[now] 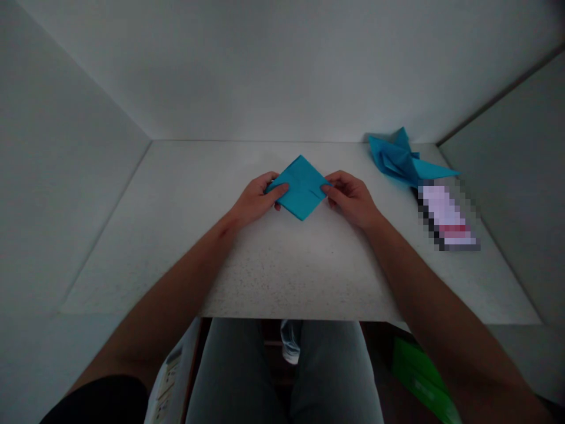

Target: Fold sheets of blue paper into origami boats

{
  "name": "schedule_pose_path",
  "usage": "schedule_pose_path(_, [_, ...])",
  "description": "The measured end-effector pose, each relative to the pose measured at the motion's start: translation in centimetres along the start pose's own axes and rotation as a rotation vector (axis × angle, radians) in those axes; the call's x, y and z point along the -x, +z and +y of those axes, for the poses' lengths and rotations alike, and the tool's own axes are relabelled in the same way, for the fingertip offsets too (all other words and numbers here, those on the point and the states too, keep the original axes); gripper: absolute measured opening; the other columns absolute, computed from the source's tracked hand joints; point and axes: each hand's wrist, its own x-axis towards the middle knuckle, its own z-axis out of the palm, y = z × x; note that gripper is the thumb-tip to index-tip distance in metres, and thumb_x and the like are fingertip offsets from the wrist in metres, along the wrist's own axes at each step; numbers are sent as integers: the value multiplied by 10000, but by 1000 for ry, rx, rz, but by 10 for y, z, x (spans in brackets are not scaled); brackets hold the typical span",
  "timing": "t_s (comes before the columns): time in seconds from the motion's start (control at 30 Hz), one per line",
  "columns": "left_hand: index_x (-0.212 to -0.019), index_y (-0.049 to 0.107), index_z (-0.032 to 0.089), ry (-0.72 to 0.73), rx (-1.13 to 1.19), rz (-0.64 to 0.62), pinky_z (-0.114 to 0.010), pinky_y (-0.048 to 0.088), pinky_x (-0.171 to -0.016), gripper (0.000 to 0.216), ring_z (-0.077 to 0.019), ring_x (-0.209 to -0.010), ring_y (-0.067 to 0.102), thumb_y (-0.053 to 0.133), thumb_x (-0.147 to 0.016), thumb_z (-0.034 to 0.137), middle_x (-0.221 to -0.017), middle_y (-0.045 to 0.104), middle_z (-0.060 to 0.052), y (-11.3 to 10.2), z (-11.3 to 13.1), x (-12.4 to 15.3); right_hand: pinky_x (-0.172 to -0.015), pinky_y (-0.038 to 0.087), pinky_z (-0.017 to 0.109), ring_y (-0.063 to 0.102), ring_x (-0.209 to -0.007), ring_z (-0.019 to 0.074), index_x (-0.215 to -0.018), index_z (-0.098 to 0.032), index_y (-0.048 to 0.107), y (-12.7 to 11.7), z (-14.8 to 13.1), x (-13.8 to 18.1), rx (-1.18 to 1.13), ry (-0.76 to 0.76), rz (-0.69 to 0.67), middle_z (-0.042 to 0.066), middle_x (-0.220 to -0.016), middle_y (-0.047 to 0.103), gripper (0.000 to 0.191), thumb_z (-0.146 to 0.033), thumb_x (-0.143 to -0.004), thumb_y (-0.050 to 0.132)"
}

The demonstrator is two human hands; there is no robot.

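Observation:
A blue paper (301, 186), folded into a small diamond shape, lies on the white table (282, 265) in the middle. My left hand (256, 199) pinches its left corner, thumb on top. My right hand (351, 197) pinches the right corner in the same way. Both hands rest on the tabletop with fingers curled round the paper's edges.
A finished blue folded paper figure (404, 159) sits at the back right of the table. Beside it, nearer me, lies a blurred flat rectangular object (448, 218). White walls enclose the table on three sides. My legs and a green item (419, 377) show below the table's front edge.

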Motion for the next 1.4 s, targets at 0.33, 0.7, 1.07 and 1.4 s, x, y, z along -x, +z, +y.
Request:
schedule_pose_path(0.33, [-1063,646,198,83,75,-105,-218,528,-547,525,-112,-604,654,801,-967,691,-756,697,2,4,-6,-1,-506,412,246,524,-578,95,-1107,-266,656,8,-11,5,-3,36,-83,-56,-784,678,520,-613,-865,958])
schedule_pose_path(0.7, [-1166,691,210,81,114,-77,-202,381,-438,518,-75,-469,521,861,-916,631,-659,666,40,-2,-2,1,-433,334,226,449,-457,93,-1091,-292,638,-2,-1,-2,-120,86,18,-115,-587,525,503,-676,-899,900])
schedule_pose_path(1.07, [-1006,784,197,136,143,34,-223,451,-478,266,-73,-488,565,765,-896,439,-820,783,-29,-2,6,-1,-544,453,258,556,-606,122,-941,-266,782,-3,-5,-1,-140,93,48,-28,-734,647,185,-401,-850,870])
schedule_pose_path(1.4, [-1001,742,206,176,27,103,-199,480,-500,459,-71,-535,586,971,-772,531,-792,738,7,-1,-5,-2,-640,567,286,608,-668,126,-1119,-282,782,-6,-2,-2,3,-33,107,-13,-896,702,395,-509,-843,951])
